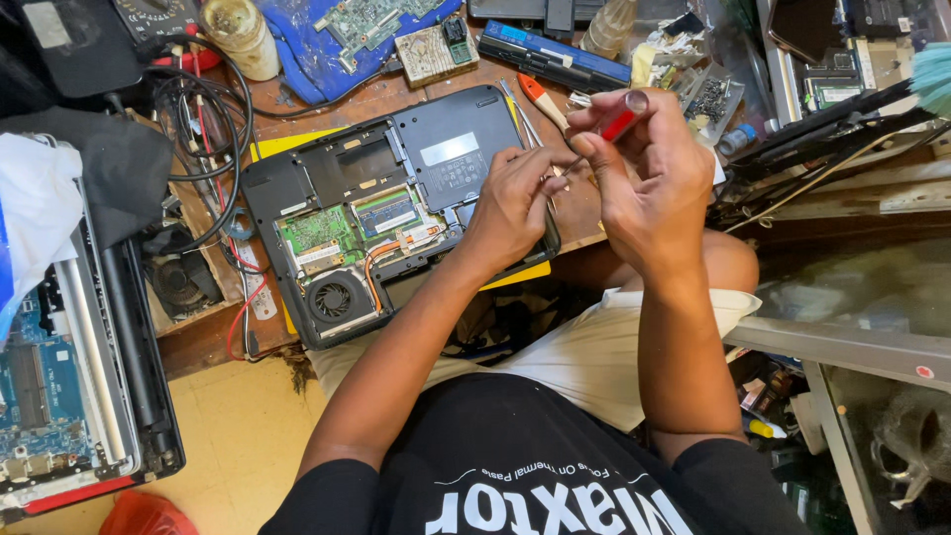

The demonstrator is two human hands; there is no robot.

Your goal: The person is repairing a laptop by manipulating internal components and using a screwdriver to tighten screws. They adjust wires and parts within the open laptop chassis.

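An opened black laptop [337, 168] lies upside down on the wooden bench, its green circuit board [319, 234], memory slot and round fan [334, 298] exposed. My right hand [644, 183] is closed around a screwdriver with a red and clear handle [624, 117], held above the laptop's right edge. My left hand [515, 203] hovers over that same edge, fingers pinched at the screwdriver's tip; whatever it pinches is too small to see.
An orange-handled screwdriver [540, 97] lies on the bench behind my hands. Black and red cables [203, 129] coil at the left. Another dismantled laptop [69, 396] sits at lower left. A blue cloth with a circuit board [347, 35] and cluttered parts trays [708, 94] lie at the back.
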